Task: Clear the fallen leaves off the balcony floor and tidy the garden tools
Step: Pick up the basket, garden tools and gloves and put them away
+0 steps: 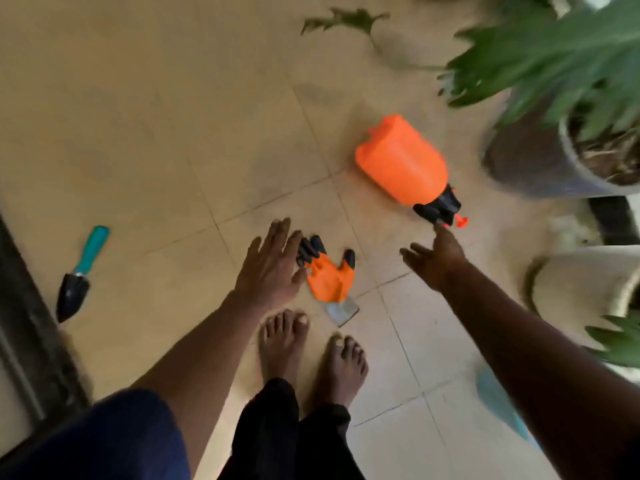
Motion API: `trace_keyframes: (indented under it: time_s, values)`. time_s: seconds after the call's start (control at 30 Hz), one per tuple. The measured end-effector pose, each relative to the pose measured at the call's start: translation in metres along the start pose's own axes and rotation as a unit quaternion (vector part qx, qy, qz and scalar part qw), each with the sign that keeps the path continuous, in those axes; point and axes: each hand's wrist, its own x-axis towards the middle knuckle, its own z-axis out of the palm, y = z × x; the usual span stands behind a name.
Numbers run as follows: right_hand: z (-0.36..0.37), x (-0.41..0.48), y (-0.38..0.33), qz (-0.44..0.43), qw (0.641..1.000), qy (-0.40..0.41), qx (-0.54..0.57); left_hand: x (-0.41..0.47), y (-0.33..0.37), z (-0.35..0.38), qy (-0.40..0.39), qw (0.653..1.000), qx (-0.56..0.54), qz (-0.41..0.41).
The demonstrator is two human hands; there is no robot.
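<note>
Bending over the balcony floor (173,116), both arms out. Left grip (273,261) spread flat and empty, right at the black fingertips of the orange garden glove (329,277); touching or not, cannot tell. Right grip (433,263) likewise splayed, holding nothing, nearly at the black pump head of the orange pressure sprayer (401,161) lying on its side. Trowel (79,271) well apart at left; fallen leaf (346,19) far ahead. Risks: grabbing the sprayer by its pump head and rolling or leaking it; brushing the potted plant (554,64) just beside.
</note>
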Motion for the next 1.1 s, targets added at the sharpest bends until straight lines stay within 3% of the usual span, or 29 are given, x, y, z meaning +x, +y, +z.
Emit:
trace_keyframes:
  time_s: [0.1, 0.23, 0.4, 0.53, 0.67, 0.83, 1.1]
  values:
    - [0.016, 0.053, -0.013, 0.002, 0.999, -0.001, 0.04, 0.035, -0.025, 0.033, 0.016, 1.0, 0.016, -0.012]
    - [0.035, 0.083, -0.016, -0.008, 0.997, 0.025, 0.074, 0.076, -0.045, 0.066, -0.024, 0.998, 0.04, -0.03]
    - [0.041, 0.096, -0.025, -0.03, 0.988, 0.039, 0.149, 0.087, -0.047, 0.084, -0.056, 0.996, -0.017, -0.065]
    - [0.031, 0.08, -0.022, -0.05, 0.98, -0.035, 0.188, 0.085, -0.048, 0.064, -0.089, 0.994, -0.004, -0.059]
    - [0.035, 0.029, -0.015, -0.077, 0.971, -0.075, 0.212, 0.07, -0.039, 0.017, -0.031, 0.999, -0.027, -0.027]
    - [0.035, -0.053, 0.004, -0.129, 0.984, 0.011, 0.12, 0.04, -0.016, -0.051, 0.046, 0.996, -0.078, 0.023]
    - [-0.025, -0.173, 0.064, -0.177, 0.982, 0.044, -0.046, -0.046, 0.035, -0.133, -0.038, 0.992, -0.096, 0.072]
